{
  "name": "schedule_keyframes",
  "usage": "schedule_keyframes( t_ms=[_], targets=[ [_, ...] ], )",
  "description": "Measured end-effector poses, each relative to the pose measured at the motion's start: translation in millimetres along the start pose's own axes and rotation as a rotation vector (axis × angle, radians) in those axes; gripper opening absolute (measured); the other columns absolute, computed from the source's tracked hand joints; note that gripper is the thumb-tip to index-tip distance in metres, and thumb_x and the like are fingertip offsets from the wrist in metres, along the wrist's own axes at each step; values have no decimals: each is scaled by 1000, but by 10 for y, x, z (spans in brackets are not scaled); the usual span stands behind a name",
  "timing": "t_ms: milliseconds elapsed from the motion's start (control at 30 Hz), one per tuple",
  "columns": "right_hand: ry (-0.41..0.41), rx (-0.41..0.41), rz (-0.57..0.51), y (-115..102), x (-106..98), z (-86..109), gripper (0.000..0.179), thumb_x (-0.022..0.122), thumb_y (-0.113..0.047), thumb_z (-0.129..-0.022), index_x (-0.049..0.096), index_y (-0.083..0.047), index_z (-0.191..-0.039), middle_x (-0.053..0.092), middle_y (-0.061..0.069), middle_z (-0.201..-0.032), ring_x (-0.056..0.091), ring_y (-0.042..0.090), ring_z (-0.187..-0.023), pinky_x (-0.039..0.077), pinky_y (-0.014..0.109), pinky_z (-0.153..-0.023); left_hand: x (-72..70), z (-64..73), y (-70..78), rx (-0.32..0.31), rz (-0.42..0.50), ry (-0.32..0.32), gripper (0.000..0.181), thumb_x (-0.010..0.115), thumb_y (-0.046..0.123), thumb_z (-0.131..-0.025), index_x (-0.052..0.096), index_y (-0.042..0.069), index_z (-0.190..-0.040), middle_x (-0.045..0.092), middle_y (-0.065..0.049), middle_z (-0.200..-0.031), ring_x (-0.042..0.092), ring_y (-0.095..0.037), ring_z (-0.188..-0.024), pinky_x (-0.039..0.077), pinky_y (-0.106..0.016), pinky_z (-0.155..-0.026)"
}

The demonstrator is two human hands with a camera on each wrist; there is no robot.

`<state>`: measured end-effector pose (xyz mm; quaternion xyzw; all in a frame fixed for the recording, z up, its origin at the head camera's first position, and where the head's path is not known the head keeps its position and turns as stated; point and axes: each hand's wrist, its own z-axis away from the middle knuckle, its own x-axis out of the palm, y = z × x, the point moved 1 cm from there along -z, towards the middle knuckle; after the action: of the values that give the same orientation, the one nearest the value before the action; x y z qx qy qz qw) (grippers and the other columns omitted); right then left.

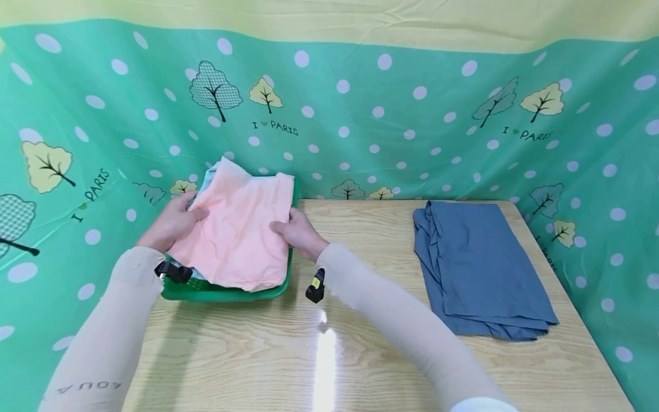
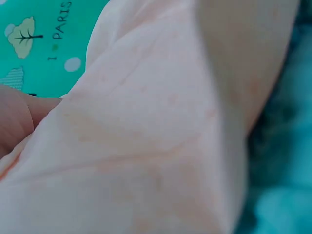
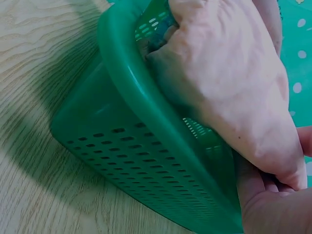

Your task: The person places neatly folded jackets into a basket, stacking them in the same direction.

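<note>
A folded pink cloth [image 1: 237, 223] lies over a green plastic basket [image 1: 206, 294] at the left of the table. My left hand [image 1: 172, 220] grips the cloth's left edge, thumb on top. On the opposite edge my right hand [image 1: 298, 232] pinches it between thumb and fingers. In the right wrist view the pink cloth [image 3: 234, 73] hangs over the basket's rim [image 3: 131, 83], with the right hand [image 3: 268, 200] at its lower corner. The left wrist view is mostly filled by the pink cloth [image 2: 141, 122]. A light blue cloth [image 1: 208, 177] shows from beneath it.
A folded blue-grey garment [image 1: 484, 263] lies at the right of the wooden table [image 1: 360, 343]. Green patterned fabric [image 1: 360, 114] hangs behind the table and along both sides, close to the basket.
</note>
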<state>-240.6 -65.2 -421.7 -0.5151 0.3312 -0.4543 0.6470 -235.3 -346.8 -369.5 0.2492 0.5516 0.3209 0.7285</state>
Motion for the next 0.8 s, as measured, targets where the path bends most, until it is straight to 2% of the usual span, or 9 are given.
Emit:
schedule_keyframes(
  t_ms=[200,367,533,667,800],
  targets=[
    [-27,35,91,37,45,-17,50,61,-16,-103,41,-6,-148,56,12,-134,60,21,-117,51,41,-106,61,-24,-141,-3,8,28,64,40,33,-110,15,12,-165,30,-28,-161,43,-41,-132,43,-60,-109],
    [-50,28,157,19,60,-22,50,62,-16,-102,41,-4,-146,52,10,-134,56,19,-115,50,40,-107,115,-21,-204,-6,-9,28,67,40,30,-110,10,6,-165,22,-30,-165,33,-48,-144,30,-69,-116],
    [-98,36,190,-37,84,0,57,63,-18,-101,37,-4,-149,47,12,-139,51,21,-118,46,40,-110,151,-31,-240,-30,-48,30,70,40,28,-110,2,3,-164,13,-30,-167,21,-53,-150,25,-72,-116],
    [-114,69,230,-81,104,37,71,65,-21,-100,26,-4,-156,35,14,-156,45,24,-132,40,42,-117,180,-44,-266,-36,-100,34,70,39,25,-109,3,0,-163,14,-32,-166,24,-54,-148,27,-72,-115],
    [-109,75,256,-100,141,65,79,65,-22,-100,17,-3,-160,28,16,-161,38,27,-142,35,43,-121,211,-47,-296,-38,-135,52,68,38,23,-108,6,-2,-162,20,-34,-164,32,-53,-141,32,-72,-113]
  ],
)
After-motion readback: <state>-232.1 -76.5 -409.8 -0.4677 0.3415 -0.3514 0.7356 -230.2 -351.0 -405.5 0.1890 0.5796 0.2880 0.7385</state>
